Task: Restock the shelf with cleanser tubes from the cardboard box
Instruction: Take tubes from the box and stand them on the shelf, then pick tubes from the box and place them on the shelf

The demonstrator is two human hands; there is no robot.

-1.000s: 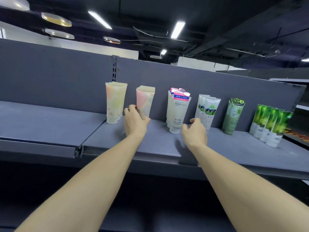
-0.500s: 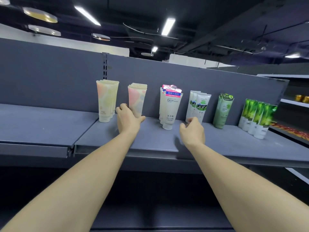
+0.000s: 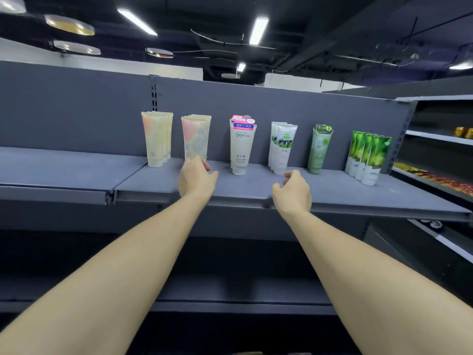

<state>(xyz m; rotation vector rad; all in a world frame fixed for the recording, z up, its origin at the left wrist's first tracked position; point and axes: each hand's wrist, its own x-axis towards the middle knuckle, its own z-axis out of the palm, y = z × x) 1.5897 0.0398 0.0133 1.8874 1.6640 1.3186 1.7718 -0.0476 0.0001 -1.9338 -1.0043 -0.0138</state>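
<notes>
Left hand point(image 3: 195, 179) has its grip at the base of the pink tubes point(image 3: 195, 137) standing on the grey shelf point(image 3: 332, 192); whether it pinches them I cannot tell. Right hand point(image 3: 293, 192) hovers loosely curled and empty, just before the white tubes point(image 3: 282, 146). Every tube row stands upright against the back panel.

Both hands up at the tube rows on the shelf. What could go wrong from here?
1. The left hand is at the foot of the pink-and-blue tubes, which stand on their caps in a tight row; a nudge could topple them, perhaps into the peach-and-yellow tubes.
2. The right hand hangs empty, fingers curled, just in front of the cow-print tubes; a careless move could knock the front one over.
</notes>
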